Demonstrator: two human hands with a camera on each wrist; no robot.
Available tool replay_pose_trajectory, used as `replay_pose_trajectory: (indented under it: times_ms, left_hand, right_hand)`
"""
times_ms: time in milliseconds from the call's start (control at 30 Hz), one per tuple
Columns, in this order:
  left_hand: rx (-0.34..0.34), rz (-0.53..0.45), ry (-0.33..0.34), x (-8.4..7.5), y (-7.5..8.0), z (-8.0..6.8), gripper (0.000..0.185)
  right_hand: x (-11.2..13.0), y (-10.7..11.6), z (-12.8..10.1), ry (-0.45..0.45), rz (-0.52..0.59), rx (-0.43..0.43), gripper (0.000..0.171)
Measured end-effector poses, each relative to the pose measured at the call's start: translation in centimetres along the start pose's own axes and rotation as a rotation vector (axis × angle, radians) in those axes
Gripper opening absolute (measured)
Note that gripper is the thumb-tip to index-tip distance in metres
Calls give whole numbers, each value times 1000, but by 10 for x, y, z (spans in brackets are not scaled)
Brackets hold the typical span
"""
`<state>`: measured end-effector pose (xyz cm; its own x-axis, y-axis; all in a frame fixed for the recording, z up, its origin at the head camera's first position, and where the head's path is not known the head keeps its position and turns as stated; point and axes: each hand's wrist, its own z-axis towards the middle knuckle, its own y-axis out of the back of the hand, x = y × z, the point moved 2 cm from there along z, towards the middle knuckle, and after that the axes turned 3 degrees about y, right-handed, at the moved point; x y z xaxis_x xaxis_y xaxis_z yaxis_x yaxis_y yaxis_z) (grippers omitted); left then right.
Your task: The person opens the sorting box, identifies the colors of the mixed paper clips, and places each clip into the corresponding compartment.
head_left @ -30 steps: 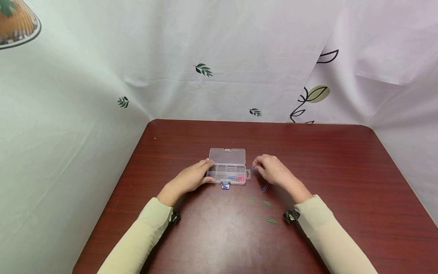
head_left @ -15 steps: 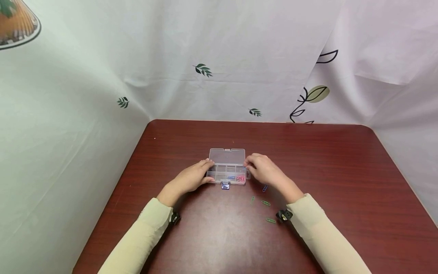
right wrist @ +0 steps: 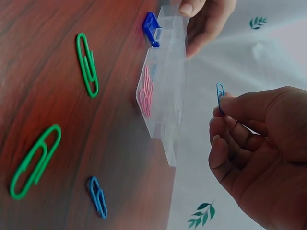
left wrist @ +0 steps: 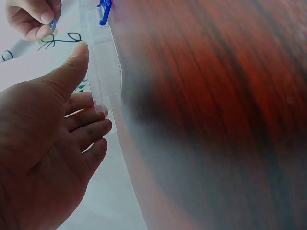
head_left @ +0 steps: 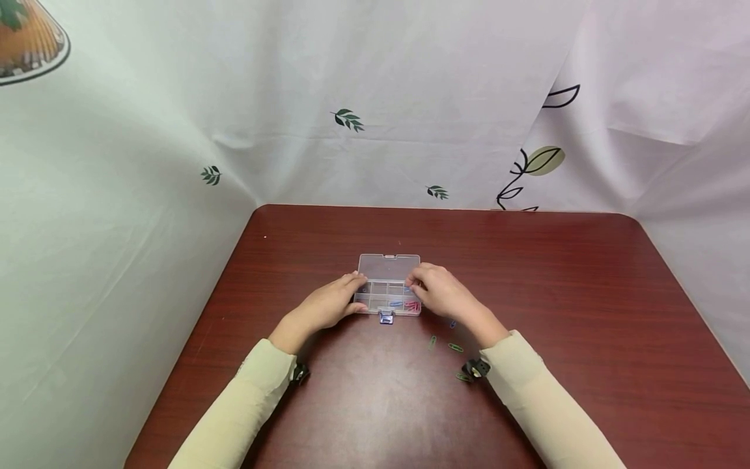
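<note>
A clear plastic compartment box lies on the table, its lid tipped back. My left hand holds its left end, thumb along the front wall and fingers at the back. Between thumb and fingertips, my right hand pinches a blue paper clip above the right back compartments. Pink paper clips lie in the right front compartment, and blue ones in the one beside it. A blue latch hangs at the box's front.
Right of the box, a loose blue paper clip lies on the table near my right wrist. Green paper clips are scattered closer to me, one partly behind the wrist camera. A white patterned cloth hangs behind the table.
My right hand has moved left with the blue paper clip, from beside the box to over its right back compartments. My left hand and the box have stayed put.
</note>
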<state>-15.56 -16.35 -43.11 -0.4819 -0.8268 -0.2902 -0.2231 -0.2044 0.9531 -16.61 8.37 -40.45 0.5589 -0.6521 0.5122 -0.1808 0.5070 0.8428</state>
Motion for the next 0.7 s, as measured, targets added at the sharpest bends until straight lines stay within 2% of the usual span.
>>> replay_pose_trajectory:
  times_ms: [700]
  left_hand:
    - [0, -7, 7, 2, -1, 1, 62]
  right_hand:
    - [15, -16, 12, 30, 27, 31, 5]
